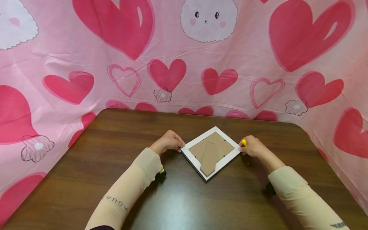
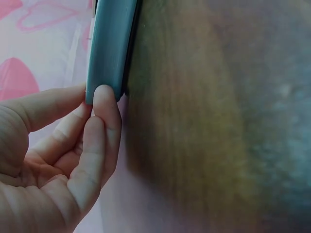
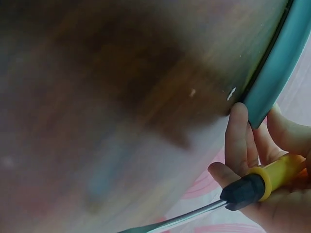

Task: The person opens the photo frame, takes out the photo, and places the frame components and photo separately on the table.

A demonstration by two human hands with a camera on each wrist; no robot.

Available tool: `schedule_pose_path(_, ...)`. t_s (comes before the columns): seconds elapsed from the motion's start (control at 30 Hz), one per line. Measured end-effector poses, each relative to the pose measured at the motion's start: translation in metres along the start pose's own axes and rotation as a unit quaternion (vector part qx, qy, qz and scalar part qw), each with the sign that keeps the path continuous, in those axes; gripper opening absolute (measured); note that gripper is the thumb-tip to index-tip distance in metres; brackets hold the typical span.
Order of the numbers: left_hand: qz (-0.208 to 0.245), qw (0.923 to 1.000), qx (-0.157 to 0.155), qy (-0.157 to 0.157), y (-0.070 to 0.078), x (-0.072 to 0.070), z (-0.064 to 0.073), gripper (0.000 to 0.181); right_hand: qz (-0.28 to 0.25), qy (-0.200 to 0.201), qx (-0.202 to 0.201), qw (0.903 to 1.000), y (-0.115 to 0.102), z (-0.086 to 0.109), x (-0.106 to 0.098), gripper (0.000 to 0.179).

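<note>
A white picture frame [image 1: 228,138] lies face down, turned like a diamond, its brown backing board [image 1: 225,145] and cardboard stand flap [image 1: 210,158] uppermost. My left hand [image 1: 168,141] pinches its left corner between thumb and fingers. At the opposite corner, my right hand [image 1: 253,147] pinches the frame too. That same hand keeps a screwdriver [image 3: 245,190] with a yellow and black handle tucked in the palm, its metal shaft pointing away from the frame. In the left wrist view the frame's side edge [image 2: 112,48] shows between the fingertips.
A dark brown wooden table [image 1: 178,204] spreads under both arms. Behind it hangs a pink cloth [image 1: 195,54] printed with hearts. Small white flecks [image 3: 231,93] lie on the table near the right fingertips. Dark small tabs [image 1: 224,156] stand around the backing board.
</note>
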State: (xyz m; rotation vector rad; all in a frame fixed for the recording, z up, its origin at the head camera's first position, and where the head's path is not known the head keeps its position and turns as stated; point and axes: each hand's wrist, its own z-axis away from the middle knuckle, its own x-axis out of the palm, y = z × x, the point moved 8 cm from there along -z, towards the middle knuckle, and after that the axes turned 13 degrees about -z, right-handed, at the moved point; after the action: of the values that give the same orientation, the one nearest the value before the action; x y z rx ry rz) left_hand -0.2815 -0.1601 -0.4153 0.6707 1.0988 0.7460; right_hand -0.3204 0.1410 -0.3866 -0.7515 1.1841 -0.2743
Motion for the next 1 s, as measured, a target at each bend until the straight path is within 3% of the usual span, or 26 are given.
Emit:
schedule_pose_path(0.4,-0.02,0.9997,-0.006,-0.015,0.005,-0.006,-0.016,0.015,-0.007,0.007,0.0,1.0,-0.001,0.021,0.005,0.013)
schedule_pose_path(1.0,0.028,0.9991,-0.032,-0.008,0.003,-0.008,-0.031,0.016,-0.021,0.001,-0.009,0.9997,-0.002,0.038,0.01,0.013)
